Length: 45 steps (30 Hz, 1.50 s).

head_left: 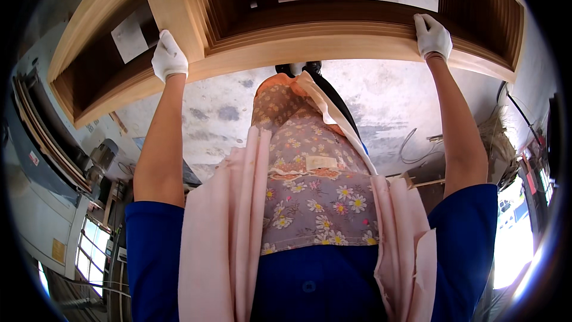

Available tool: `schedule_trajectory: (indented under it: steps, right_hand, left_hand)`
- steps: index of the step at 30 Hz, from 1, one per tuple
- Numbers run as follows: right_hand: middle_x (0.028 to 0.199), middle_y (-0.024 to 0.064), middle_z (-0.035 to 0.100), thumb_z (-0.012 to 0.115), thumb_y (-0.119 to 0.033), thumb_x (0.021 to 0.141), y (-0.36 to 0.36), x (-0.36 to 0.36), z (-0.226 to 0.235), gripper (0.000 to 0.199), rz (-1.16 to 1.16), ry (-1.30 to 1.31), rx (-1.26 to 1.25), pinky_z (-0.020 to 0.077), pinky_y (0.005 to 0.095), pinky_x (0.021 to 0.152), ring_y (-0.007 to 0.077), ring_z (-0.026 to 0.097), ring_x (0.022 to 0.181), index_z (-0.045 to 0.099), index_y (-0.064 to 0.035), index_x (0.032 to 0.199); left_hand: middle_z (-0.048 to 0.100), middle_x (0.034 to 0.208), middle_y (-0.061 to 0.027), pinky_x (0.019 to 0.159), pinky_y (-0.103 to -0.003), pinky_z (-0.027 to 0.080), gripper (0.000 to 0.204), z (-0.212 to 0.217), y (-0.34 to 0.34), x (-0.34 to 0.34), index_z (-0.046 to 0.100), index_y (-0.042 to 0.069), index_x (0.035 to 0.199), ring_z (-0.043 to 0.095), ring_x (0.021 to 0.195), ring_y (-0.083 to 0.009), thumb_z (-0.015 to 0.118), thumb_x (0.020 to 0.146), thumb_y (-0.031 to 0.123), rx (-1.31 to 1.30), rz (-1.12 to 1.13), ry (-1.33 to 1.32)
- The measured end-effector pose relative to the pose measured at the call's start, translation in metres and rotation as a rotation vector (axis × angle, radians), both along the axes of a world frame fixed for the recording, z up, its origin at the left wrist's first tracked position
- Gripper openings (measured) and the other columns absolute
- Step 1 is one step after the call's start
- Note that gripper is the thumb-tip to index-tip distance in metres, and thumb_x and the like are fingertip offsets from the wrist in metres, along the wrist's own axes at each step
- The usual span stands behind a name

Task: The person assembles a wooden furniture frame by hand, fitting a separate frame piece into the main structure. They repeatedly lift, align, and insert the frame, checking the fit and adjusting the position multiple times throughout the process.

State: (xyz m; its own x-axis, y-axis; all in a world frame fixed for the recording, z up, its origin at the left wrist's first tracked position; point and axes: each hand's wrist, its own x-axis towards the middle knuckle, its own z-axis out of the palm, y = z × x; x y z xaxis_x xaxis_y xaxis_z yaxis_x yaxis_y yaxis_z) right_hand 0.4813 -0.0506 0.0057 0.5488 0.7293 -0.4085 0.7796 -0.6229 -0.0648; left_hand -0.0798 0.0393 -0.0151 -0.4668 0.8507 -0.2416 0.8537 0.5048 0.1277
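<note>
A large wooden frame point(316, 45) with stepped inner edges spans the top of the head view, and a crosspiece point(170, 3) divides it into a small left opening and a wide right one. My left hand point(170, 58), in a white glove, is closed on its near rail beside the crosspiece. Farther right, my right hand point(434, 37), gloved too, grips the same rail with fingers curled over its inner edge. Both arms reach forward, well apart. Pale sheets show through the openings. The frame's far side runs out of view.
Below the frame lies a stained grey floor point(220, 104), with my dark shoes point(298, 68) just under the rail. A motor-like machine point(104, 155) stands at left near curved boards point(50, 137). A thin cable point(408, 146) loops on the floor at right. My flowered apron point(322, 209) hangs in front of me.
</note>
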Motion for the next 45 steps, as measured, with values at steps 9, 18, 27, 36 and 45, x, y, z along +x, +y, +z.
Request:
schedule_trajectory:
  steps: [9, 18, 27, 36, 45]
  right_hand:
    - [0.096, 0.0119, 0.072, 0.052, -0.054, 0.088, -0.001, 0.005, -0.002, 0.041, 0.025, -0.006, 0.040, 0.0528, 0.0431, 0.082, 0.0361, 0.067, 0.094, 0.075, -0.0222, 0.102]
    - [0.091, 0.0080, 0.073, 0.052, -0.055, 0.088, 0.002, 0.006, -0.002, 0.042, 0.008, 0.010, -0.006, 0.0525, 0.0400, 0.082, 0.0322, 0.068, 0.091, 0.074, -0.0219, 0.101]
    - [0.094, 0.0083, 0.073, 0.052, -0.056, 0.088, 0.000, 0.007, -0.004, 0.042, 0.016, -0.010, 0.035, 0.0525, 0.0396, 0.083, 0.0318, 0.068, 0.092, 0.074, -0.0228, 0.103]
    - [0.100, 0.0108, 0.072, 0.051, -0.056, 0.085, -0.002, 0.014, -0.012, 0.045, 0.086, -0.053, 0.115, 0.0527, 0.0402, 0.084, 0.0356, 0.067, 0.095, 0.074, -0.0209, 0.100]
    - [0.081, 0.0191, 0.067, 0.061, -0.041, 0.083, -0.005, -0.017, 0.013, 0.035, 0.075, -0.034, 0.319, 0.0506, 0.0458, 0.073, 0.0387, 0.066, 0.080, 0.072, -0.0090, 0.076]
  left_hand:
    - [0.070, 0.106, -0.0208, 0.088, -0.049, 0.050, 0.075, -0.002, 0.001, 0.002, 0.074, 0.011, 0.108, 0.065, 0.101, -0.0428, 0.025, 0.096, 0.066, 0.090, -0.027, -0.034]
    - [0.071, 0.105, -0.0197, 0.087, -0.048, 0.051, 0.079, -0.001, 0.001, -0.001, 0.073, 0.011, 0.109, 0.065, 0.101, -0.0434, 0.021, 0.095, 0.068, 0.035, -0.022, -0.022]
    - [0.071, 0.107, -0.0192, 0.090, -0.048, 0.051, 0.080, -0.002, 0.004, 0.001, 0.073, 0.013, 0.111, 0.064, 0.104, -0.0432, 0.019, 0.095, 0.070, 0.032, -0.022, -0.021]
    - [0.069, 0.113, -0.0216, 0.095, -0.048, 0.048, 0.085, -0.004, 0.007, 0.000, 0.073, 0.009, 0.115, 0.063, 0.111, -0.0430, 0.018, 0.094, 0.070, 0.051, -0.050, -0.006]
    - [0.069, 0.116, -0.0205, 0.097, -0.045, 0.048, 0.084, -0.002, 0.008, 0.002, 0.072, 0.009, 0.116, 0.063, 0.112, -0.0410, 0.018, 0.094, 0.069, 0.026, -0.033, -0.007]
